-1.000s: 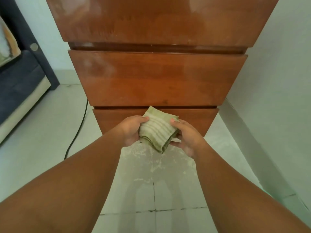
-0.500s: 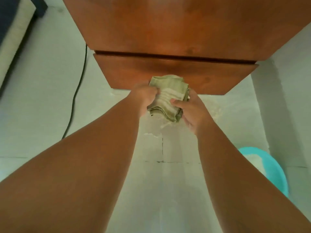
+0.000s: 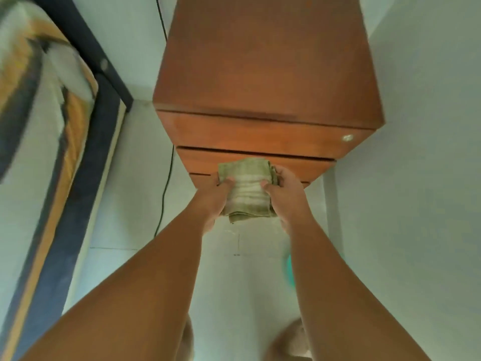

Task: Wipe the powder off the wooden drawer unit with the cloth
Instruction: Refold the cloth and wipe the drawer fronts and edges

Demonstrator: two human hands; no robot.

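Observation:
The wooden drawer unit point(image 3: 268, 74) stands against the wall ahead, seen from above, its reddish-brown top and stacked drawer fronts in view. A folded green striped cloth point(image 3: 247, 188) is held in front of the lower drawers. My left hand point(image 3: 214, 198) grips its left side and my right hand point(image 3: 287, 196) grips its right side, thumbs on top. White powder traces lie on the floor tiles point(image 3: 250, 233) below the cloth. The image is blurred; I cannot tell whether powder lies on the wood.
A bed with a dark frame point(image 3: 65, 204) and patterned bedding runs along the left. A black cable point(image 3: 166, 188) trails down beside the unit. A teal basin point(image 3: 289, 269) peeks out behind my right forearm. The wall is close on the right. My feet show at the bottom.
The view has risen and pulled back, so the unit's top now shows. Both hands keep hold of the cloth, which has been turned flatter and lifted in front of the lower drawers.

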